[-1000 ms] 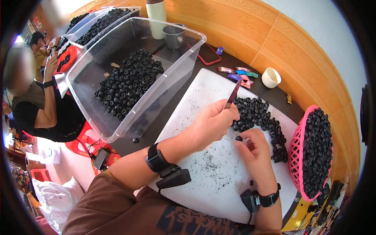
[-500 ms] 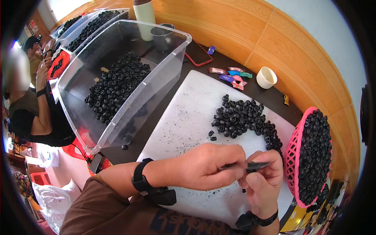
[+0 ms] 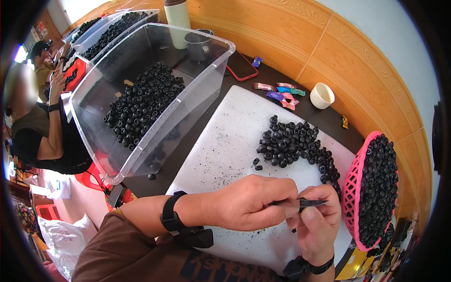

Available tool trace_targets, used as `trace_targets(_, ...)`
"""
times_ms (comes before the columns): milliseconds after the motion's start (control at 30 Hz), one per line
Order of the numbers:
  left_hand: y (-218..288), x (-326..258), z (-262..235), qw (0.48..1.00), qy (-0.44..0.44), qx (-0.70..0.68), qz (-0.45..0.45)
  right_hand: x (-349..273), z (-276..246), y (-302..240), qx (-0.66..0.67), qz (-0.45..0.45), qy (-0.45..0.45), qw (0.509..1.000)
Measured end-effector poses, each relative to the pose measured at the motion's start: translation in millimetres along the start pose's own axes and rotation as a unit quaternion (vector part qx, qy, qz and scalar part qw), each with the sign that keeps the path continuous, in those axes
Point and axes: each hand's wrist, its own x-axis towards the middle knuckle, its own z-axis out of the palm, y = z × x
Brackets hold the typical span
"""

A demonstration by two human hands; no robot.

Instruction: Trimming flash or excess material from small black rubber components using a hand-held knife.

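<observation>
My left hand (image 3: pixel 251 202) is closed around a slim, dark pointed knife (image 3: pixel 312 203), whose blade points to the right. Close beside it, my right hand (image 3: pixel 319 223) is pinched, with its thumb and fingers at the blade. A small black part seems to be held there, mostly hidden by the fingers. Both hands are over the near right of a white foam board (image 3: pixel 211 155). Beyond them on the board lies a pile of small black ring-shaped rubber parts (image 3: pixel 289 143), trailing down toward my right hand. Dark shavings are scattered over the board.
At the right stands a pink basket (image 3: pixel 350 192) full of black parts. A clear plastic bin (image 3: pixel 188 101) with more parts is at the left. Behind the board are a phone (image 3: pixel 243 68), wrapped candies (image 3: pixel 284 94) and a cream cup (image 3: pixel 322 96). Other people sit at far left.
The knife blade has turned, and its pointed tip now shows clearly past my right thumb. Both hands stay close together. The whole view has shifted slightly.
</observation>
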Motion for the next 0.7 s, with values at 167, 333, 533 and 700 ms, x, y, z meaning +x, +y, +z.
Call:
trace_targets(167, 2.6, 1.5, -1.0, 1.0, 0.008, -0.016, -0.017, 0.9, 1.0, -0.9, -0.008, 0.031, 0.006, 0.999)
trace_targets(333, 1.1, 2.1, -1.7, 1.0, 0.016, 0.009, 0.012, 0.8, 4.3, -2.6, -0.028, 0.04, 0.003, 0.999)
trace_targets(533, 3.4, 1.8, -2.4, 1.0, 0.014, 0.004, -0.014, -1.7, 7.1, -4.4, -0.067, 0.048, 0.01, 0.997)
trace_targets(700, 3.0, 1.6, -4.3, 1.0, -0.003, -0.005, -0.024, -2.9, 3.8, -2.0, -0.118, 0.014, -0.014, 0.993)
